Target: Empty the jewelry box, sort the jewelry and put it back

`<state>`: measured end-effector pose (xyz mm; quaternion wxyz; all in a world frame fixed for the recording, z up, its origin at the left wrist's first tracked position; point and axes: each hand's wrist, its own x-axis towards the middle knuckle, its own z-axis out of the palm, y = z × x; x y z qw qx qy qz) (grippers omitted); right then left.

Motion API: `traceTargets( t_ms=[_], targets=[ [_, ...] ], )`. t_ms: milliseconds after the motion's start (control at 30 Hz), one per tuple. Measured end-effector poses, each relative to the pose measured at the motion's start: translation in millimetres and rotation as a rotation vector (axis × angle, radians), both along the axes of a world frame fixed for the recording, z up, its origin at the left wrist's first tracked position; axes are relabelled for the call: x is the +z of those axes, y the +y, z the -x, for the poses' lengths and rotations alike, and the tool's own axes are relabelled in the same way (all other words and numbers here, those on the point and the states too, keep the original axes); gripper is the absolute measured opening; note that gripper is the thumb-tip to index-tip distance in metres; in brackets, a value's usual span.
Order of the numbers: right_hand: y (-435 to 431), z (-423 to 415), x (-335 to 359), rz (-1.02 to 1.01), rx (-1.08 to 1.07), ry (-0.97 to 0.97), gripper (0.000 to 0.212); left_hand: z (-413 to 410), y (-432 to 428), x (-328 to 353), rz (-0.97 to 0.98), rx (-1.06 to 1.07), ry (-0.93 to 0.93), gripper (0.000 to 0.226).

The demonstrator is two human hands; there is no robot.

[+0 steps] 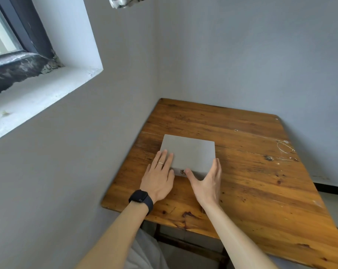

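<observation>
Box [191, 150] sits shut on the bench [251, 191], near the left edge. Left hand [160, 177] lies flat on the lid, fingers straight. Right hand [207, 181] is spread against the right side, thumb at the front clasp [182, 172], clamped on nothing. Some jewelry [285, 149], a thin chain and small bits, lies well apart at the far right. So some is out. With the lid down, I can't tell what's inside. Sorting and putting back look undone.

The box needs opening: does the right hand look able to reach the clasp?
Probably yes: the right hand has its thumb beside the clasp, nothing between; the left hand lies on the lid, aside.
</observation>
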<state>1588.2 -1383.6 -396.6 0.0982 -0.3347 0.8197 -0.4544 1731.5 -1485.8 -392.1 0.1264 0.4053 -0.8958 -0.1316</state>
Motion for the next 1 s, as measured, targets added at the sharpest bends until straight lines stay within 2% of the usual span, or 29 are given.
traceTargets(
  t_ms=[200,400,633,767,867,1000],
  targets=[
    [6.8,-0.7,-9.0,-0.076,0.033,0.200,0.113,3.0,1.4,-4.9,-0.016,0.049,0.097,0.054],
    [6.8,0.2,-10.4,-0.093,0.022,0.189,0.117,4.4,3.3,-3.1,-0.005,0.073,0.086,0.054],
    [0.1,-6.4,-10.6,-0.127,-0.046,0.267,0.116,2.3,1.6,-1.6,0.013,0.073,0.040,0.053],
    [-1.4,-8.4,-9.9,-0.137,-0.027,0.259,0.116,0.3,-1.7,-1.0,0.028,0.082,0.009,0.053],
    [0.7,-6.1,-4.4,-0.173,0.079,0.206,0.118,-2.7,-7.1,2.8,0.033,0.090,-0.017,0.054],
    [16.0,16.3,17.8,-0.175,0.231,0.022,0.103,-3.2,-7.7,6.9,0.030,0.090,-0.019,0.054]
  ],
)
